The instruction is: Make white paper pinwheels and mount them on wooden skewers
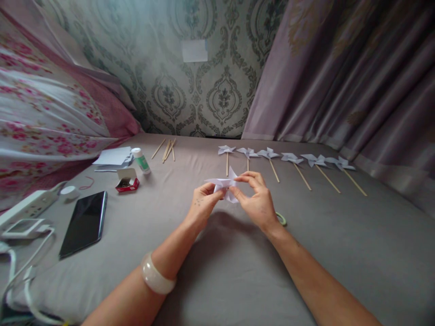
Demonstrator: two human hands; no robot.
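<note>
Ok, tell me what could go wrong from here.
The left hand and right hand both pinch the folded paper, so pressing hard might crease or tear it. The red box stands open, so a bump could spill what it holds. The white-capped tube stands on end and might topple if knocked.

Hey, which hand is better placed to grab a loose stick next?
Probably your left hand: the loose sticks lie on its side, while your right hand is farther across. Both hold the folded paper, though.

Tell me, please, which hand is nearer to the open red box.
Left: the left hand is right of the red box; the right hand is farther off on that side.
</note>
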